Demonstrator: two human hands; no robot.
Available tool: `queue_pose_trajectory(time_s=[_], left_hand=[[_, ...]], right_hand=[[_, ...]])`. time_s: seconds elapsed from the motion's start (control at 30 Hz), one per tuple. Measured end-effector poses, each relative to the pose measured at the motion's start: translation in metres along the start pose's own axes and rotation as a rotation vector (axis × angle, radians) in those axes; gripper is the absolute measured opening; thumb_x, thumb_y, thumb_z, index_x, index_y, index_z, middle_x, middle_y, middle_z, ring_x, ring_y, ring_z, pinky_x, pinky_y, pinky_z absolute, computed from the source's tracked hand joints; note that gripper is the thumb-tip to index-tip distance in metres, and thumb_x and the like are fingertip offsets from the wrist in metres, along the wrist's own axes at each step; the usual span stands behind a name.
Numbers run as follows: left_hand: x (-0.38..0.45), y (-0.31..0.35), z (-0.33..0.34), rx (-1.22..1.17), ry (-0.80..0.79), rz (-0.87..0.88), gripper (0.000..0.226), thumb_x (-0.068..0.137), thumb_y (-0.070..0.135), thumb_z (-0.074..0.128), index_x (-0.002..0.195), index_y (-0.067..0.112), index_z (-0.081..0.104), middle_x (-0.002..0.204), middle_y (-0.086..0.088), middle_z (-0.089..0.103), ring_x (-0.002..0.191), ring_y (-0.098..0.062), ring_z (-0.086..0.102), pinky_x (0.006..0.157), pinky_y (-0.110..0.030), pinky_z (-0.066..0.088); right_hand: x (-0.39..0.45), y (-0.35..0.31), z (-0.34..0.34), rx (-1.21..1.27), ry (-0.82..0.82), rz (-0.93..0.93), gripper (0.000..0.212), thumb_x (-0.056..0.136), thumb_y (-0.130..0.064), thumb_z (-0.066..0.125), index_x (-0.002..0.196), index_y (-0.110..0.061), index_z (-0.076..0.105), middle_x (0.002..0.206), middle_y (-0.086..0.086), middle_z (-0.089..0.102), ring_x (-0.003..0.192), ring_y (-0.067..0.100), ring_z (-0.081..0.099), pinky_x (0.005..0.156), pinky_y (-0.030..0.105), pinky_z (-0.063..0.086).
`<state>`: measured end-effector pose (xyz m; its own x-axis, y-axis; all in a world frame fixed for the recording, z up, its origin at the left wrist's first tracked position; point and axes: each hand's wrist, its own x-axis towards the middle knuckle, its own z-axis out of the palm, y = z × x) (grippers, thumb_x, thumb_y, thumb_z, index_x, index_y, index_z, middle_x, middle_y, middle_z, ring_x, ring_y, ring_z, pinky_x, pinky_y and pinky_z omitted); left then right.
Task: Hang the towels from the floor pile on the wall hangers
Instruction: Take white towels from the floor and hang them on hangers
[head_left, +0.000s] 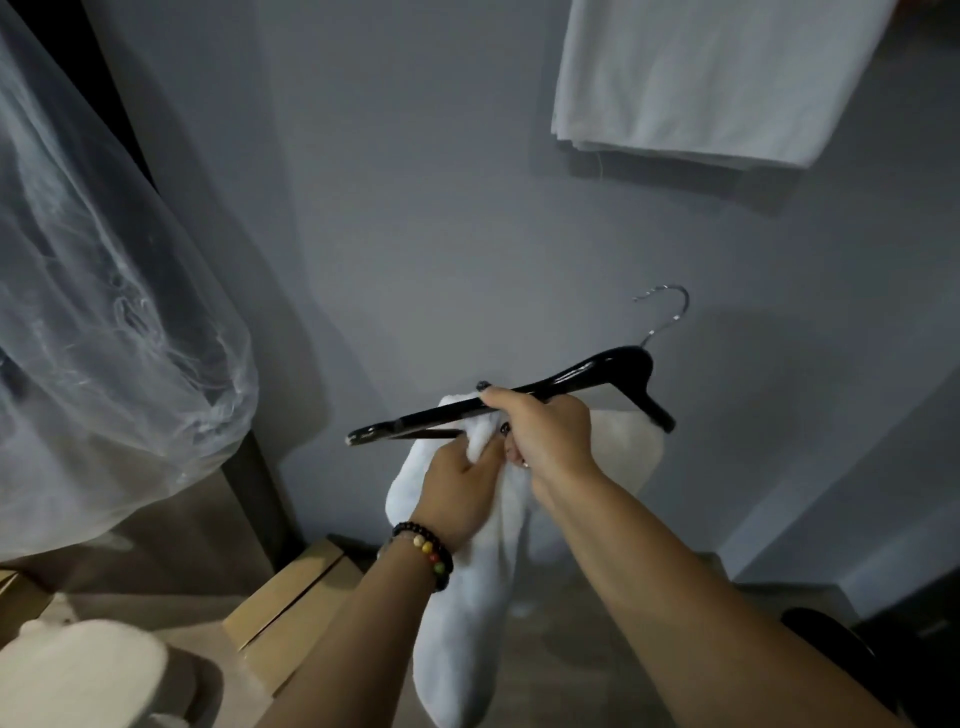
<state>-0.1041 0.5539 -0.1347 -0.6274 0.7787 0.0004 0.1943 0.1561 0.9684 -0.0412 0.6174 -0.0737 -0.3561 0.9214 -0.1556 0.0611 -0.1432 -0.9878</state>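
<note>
Right hand (540, 431) grips the black hanger (519, 397) on its left shoulder arm, fingers curled over the top. Left hand (457, 493) pinches a bunched fold of the white towel (467, 597) just under the hanger's lower bar, touching the right hand. Beaded bracelet (426, 551) on the left wrist.

Hanger's long axis runs low-left to high-right, metal hook (667, 312) up at the right end, toward the wall (415, 208). Towel is partly fed through: one part hangs straight down below both hands toward the floor, another shows behind the hanger on the far side. So the towel sits directly beneath and behind the grip; left hand is nearer to it. Looks like mid-threading; the next pull probably goes over the bar, away from the person.

Another folded white towel (717, 83) already hangs on the wall, upper right corner. More pale fabric (78, 670) lies at lower left.
</note>
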Motion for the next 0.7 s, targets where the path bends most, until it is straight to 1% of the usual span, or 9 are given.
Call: queue_pose_trajectory(time_s=[0.07, 0.13, 0.23, 0.33, 0.4, 0.47, 0.6, 0.67, 0.7], left_hand=[[-0.008, -0.002, 0.004, -0.134, 0.043, -0.028, 0.033, 0.098, 0.035, 0.051, 0.081, 0.014, 0.071, 0.072, -0.002, 0.072, 0.068, -0.012, 0.066, 0.062, -0.018, 0.049], [-0.013, -0.003, 0.007, -0.311, 0.169, -0.098, 0.037, 0.097, 0.032, 0.053, 0.082, 0.003, 0.070, 0.072, -0.014, 0.071, 0.064, -0.019, 0.063, 0.058, -0.024, 0.049], [-0.010, -0.006, 0.010, -0.463, 0.421, -0.251, 0.039, 0.094, 0.032, 0.057, 0.078, -0.003, 0.065, 0.065, -0.015, 0.063, 0.062, -0.019, 0.059, 0.057, -0.028, 0.048], [-0.007, -0.008, 0.004, -0.550, 0.543, -0.284, 0.026, 0.087, 0.027, 0.068, 0.077, 0.004, 0.060, 0.067, -0.007, 0.062, 0.066, -0.018, 0.060, 0.059, -0.026, 0.048], [-0.007, -0.011, -0.003, -0.564, 0.520, -0.300, 0.021, 0.083, 0.026, 0.073, 0.085, 0.010, 0.060, 0.074, -0.008, 0.064, 0.069, -0.019, 0.062, 0.064, -0.030, 0.052], [-0.009, -0.015, -0.007, -0.556, 0.477, -0.299, 0.029, 0.081, 0.029, 0.075, 0.091, 0.006, 0.061, 0.077, -0.012, 0.063, 0.071, -0.022, 0.061, 0.069, -0.035, 0.052], [-0.011, -0.022, -0.013, -0.635, 0.444, -0.195, 0.024, 0.078, 0.016, 0.079, 0.085, -0.001, 0.063, 0.074, -0.014, 0.067, 0.068, -0.019, 0.066, 0.061, -0.028, 0.055], [-0.008, -0.033, -0.018, -0.674, 0.371, -0.124, 0.030, 0.073, 0.012, 0.082, 0.088, -0.003, 0.061, 0.082, -0.023, 0.065, 0.078, -0.026, 0.066, 0.071, -0.034, 0.055], [-0.006, -0.037, -0.020, -0.680, 0.329, -0.089, 0.031, 0.069, 0.014, 0.084, 0.086, 0.001, 0.060, 0.082, -0.021, 0.063, 0.081, -0.028, 0.063, 0.076, -0.037, 0.053]], right_hand=[[0.007, 0.000, -0.006, 0.042, 0.058, 0.044, 0.032, 0.074, -0.018, 0.077, 0.053, -0.009, 0.055, 0.034, -0.001, 0.044, 0.028, 0.010, 0.039, 0.036, 0.016, 0.032], [0.008, 0.004, -0.006, 0.036, 0.076, 0.078, 0.033, 0.073, -0.020, 0.078, 0.054, -0.008, 0.053, 0.033, 0.001, 0.042, 0.028, 0.012, 0.038, 0.037, 0.017, 0.033], [0.004, 0.012, 0.004, 0.038, 0.032, 0.090, 0.026, 0.074, -0.018, 0.078, 0.060, -0.008, 0.058, 0.041, 0.002, 0.049, 0.028, 0.012, 0.041, 0.035, 0.014, 0.032], [0.005, 0.011, 0.013, 0.022, 0.007, 0.099, 0.019, 0.074, -0.020, 0.076, 0.068, -0.008, 0.061, 0.045, 0.004, 0.054, 0.034, 0.013, 0.048, 0.042, 0.019, 0.037], [0.010, 0.008, 0.015, -0.013, -0.009, 0.094, 0.018, 0.074, -0.020, 0.075, 0.071, -0.008, 0.061, 0.042, 0.004, 0.055, 0.041, 0.014, 0.054, 0.044, 0.023, 0.038], [0.015, 0.005, 0.016, -0.040, -0.051, 0.075, 0.016, 0.074, -0.017, 0.072, 0.069, -0.008, 0.060, 0.038, -0.002, 0.052, 0.045, 0.017, 0.060, 0.041, 0.022, 0.038], [0.022, -0.007, 0.016, -0.170, -0.103, 0.014, 0.010, 0.074, -0.013, 0.063, 0.067, -0.005, 0.062, 0.042, -0.001, 0.055, 0.049, 0.022, 0.067, 0.046, 0.024, 0.046], [0.029, -0.014, 0.016, -0.239, -0.117, 0.011, 0.012, 0.074, -0.012, 0.058, 0.067, -0.004, 0.061, 0.051, 0.007, 0.061, 0.052, 0.024, 0.068, 0.050, 0.027, 0.050], [0.033, -0.018, 0.015, -0.257, -0.127, 0.020, 0.011, 0.074, -0.011, 0.056, 0.068, -0.003, 0.060, 0.056, 0.011, 0.063, 0.053, 0.025, 0.067, 0.051, 0.027, 0.051]])
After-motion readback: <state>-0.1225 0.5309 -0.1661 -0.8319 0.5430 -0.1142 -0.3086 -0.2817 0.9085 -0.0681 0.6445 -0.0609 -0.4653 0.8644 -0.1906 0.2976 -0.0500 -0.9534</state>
